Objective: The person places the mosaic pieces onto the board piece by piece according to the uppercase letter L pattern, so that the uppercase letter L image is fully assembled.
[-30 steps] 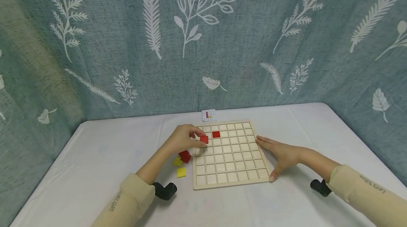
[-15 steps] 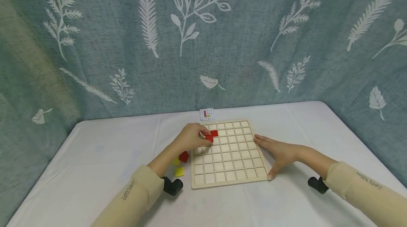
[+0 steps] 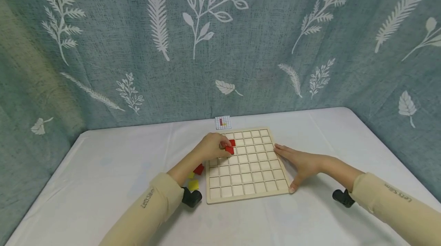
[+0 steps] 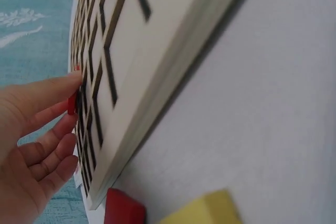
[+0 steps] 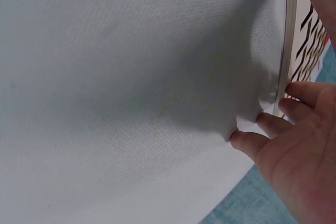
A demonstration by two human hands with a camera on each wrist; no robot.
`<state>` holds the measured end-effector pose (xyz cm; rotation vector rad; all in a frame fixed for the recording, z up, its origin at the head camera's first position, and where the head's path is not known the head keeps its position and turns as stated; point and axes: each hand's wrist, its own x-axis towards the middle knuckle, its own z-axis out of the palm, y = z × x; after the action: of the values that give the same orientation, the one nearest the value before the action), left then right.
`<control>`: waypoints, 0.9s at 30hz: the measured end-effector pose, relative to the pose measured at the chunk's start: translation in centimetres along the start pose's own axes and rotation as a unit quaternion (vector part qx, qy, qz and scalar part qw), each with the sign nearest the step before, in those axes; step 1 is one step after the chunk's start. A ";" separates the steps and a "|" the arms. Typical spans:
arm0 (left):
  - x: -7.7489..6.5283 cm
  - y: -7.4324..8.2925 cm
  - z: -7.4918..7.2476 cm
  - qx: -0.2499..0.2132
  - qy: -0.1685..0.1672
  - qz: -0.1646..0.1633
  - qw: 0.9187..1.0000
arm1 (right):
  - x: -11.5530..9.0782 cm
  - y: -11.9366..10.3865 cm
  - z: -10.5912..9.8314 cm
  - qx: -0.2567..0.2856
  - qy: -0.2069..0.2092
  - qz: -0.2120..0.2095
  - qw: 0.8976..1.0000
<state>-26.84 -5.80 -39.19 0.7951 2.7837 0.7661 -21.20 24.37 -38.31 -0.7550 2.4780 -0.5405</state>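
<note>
My left hand (image 3: 213, 147) pinches a red square tile (image 3: 229, 150) between thumb and fingers over the wooden grid board (image 3: 248, 197). In the head view that tile sits just in front of another red tile (image 3: 232, 143) lying in a cell. The left wrist view has the pinched red tile (image 4: 72, 104) low at the board's cells; whether it is seated cannot be told. On the board's right edge my right hand (image 3: 304, 167) rests with fingers spread, thumb at the near corner. The right wrist view shows its fingertips on the board's side and the cloth.
Left of the board lie loose red tiles (image 3: 198, 169) and yellow tiles (image 3: 193, 185), partly behind the left wrist. A small printed grid card (image 3: 222, 122) with red and yellow squares lies behind the board. A white cloth (image 3: 113, 169) covers the table; a patterned curtain (image 3: 165, 85) hangs behind.
My left hand has carried the red tile right and lowered it to the board, next to the placed red tile. The right hand keeps its place on the board's edge.
</note>
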 end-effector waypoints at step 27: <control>0.7 0.2 0.7 -0.045 0.012 -0.040 0.998 | 0.0 -0.2 0.0 0.002 -0.003 0.008 1.000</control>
<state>-27.19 -4.96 -39.75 0.6598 2.7604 0.8857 -21.17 24.22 -38.20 -0.7346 2.4748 -0.5377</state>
